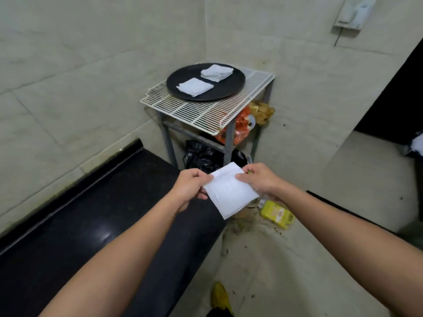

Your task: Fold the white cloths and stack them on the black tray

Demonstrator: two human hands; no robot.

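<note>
**Task at mid-course.** I held a partly folded, rectangular white cloth [229, 194] in the air between both hands. It was low in the view and well apart from the round black tray [229, 89]. The tray sat on a white wire-grid rack [194, 114] atop a grey metal stand in the tiled corner.

- **Grip:** My left hand [191, 187] pinched the cloth's left edge, thumb on top and fingers curled beneath. My right hand [258, 179] pinched the opposite edge in the same way.
- **Fold state:** The cloth showed layered edges at its near corner. I judged that at least one fold was made, and that perhaps one more was wanted to match the squares on the tray.
- **Done:** Two lots of folded white cloth lay apart on the tray, a nearer flat square [194, 86] and a farther pile [217, 72] of several layers.
- **Left:** I had yet to finish this fold, carry the cloth up to the tray and set it on a pile.

No unfolded cloths showed elsewhere, so I could not tell how many remained.
</note>
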